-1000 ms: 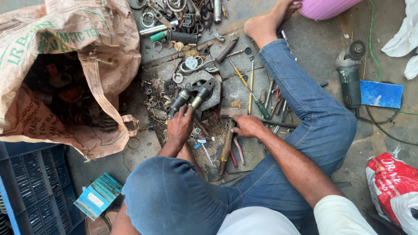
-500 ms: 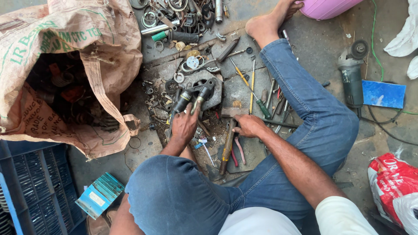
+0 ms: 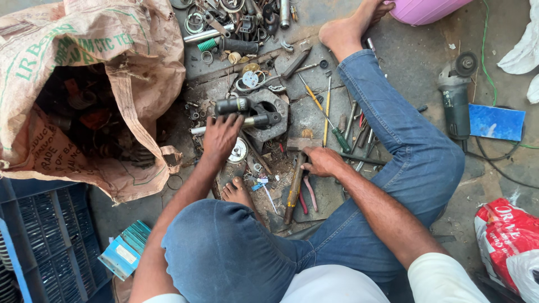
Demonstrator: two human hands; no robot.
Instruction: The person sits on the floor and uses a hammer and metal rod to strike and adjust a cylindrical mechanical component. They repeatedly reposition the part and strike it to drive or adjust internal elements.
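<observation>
I sit on the floor in blue jeans amid scattered metal parts. My left hand [image 3: 222,137] presses down on a chrome shaft [image 3: 255,121] that lies across a round grey metal housing [image 3: 275,115], beside a black cylinder [image 3: 233,105]. My right hand [image 3: 320,163] curls around a wooden-handled hammer [image 3: 293,188] just below its head. Red-handled pliers [image 3: 307,195] lie next to the hammer handle. One bare foot [image 3: 238,192] is tucked under my left arm, and the other [image 3: 348,31] stretches far ahead.
A torn burlap sack [image 3: 135,73] of scrap parts lies at left, above a blue plastic crate [image 3: 33,241] and a small teal box [image 3: 126,249]. Screwdrivers [image 3: 327,112], rings and wrenches litter the floor. At right are an angle grinder [image 3: 455,101], a blue sheet [image 3: 497,122] and a red bag [image 3: 505,230].
The shaft and black cylinder have swung from a diagonal lie to nearly horizontal under my left hand. My right hand stays on the hammer.
</observation>
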